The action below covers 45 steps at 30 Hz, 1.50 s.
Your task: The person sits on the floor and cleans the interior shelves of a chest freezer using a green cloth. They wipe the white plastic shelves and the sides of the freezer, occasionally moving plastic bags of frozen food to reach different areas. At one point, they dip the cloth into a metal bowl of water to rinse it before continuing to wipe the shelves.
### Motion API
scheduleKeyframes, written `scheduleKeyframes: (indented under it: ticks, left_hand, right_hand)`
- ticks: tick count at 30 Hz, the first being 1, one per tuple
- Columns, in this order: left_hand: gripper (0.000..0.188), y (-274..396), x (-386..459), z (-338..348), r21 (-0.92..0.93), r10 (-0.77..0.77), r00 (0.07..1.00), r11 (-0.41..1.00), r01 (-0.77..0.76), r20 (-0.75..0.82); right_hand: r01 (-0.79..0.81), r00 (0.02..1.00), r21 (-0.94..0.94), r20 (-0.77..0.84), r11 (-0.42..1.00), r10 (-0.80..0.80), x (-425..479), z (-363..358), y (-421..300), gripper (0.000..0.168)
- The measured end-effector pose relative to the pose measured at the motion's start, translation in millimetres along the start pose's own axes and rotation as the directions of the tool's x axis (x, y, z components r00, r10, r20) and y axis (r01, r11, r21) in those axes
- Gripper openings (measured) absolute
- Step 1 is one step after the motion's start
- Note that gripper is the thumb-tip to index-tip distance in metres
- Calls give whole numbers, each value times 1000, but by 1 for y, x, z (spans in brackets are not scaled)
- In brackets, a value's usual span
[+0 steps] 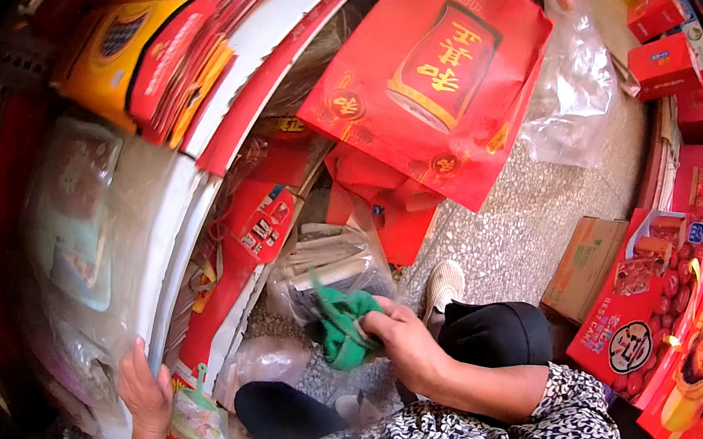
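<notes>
A crumpled green cloth is bunched in the fingers of my right hand, above the floor between my knees. Part of the cloth is blurred. My left hand holds the white shelf edge, its thumb on one side and its fingers on the other. Clear plastic wrap covers the shelf surface beside that hand. Just under the left hand's side of the shelf lies a light-green handled item in a clear bag. Behind the green cloth rests a clear plastic bag of flat packs.
A large red paper gift bag stands ahead, by a clear plastic bag on the speckled floor. Folded red and yellow cartons are stacked on the left shelf. At right stand a cardboard box and red gift boxes.
</notes>
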<state>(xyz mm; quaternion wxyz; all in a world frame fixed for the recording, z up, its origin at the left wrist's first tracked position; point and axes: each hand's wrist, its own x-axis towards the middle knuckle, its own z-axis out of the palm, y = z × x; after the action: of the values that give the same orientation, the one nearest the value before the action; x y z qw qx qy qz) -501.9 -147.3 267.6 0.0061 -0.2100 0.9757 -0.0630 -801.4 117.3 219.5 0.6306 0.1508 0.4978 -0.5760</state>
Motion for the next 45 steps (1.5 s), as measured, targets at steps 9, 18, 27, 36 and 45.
scheduleKeyframes:
  ticks: [9,18,27,36,45]
  left_hand:
    - [59,-18,-23,24,150,27,1000,988,-29,15]
    - [69,-17,-22,27,104,6,998,995,-12,59]
    - [85,-19,-14,18,140,-85,971,989,54,224]
    - [80,75,79,-112,97,-242,697,966,241,675]
    - [48,260,172,-239,-580,297,584,718,385,755]
  right_hand:
    - [-204,979,21,-4,979,204,36,18,-48,25]
    - [40,982,-98,-181,994,-58,45,17,-8,30]
    - [90,993,-301,-44,949,-108,12,-40,47,35]
    - [-15,954,42,-298,999,27,-220,-140,7,22]
    - [365,781,424,-624,829,-25,-449,-237,-127,23]
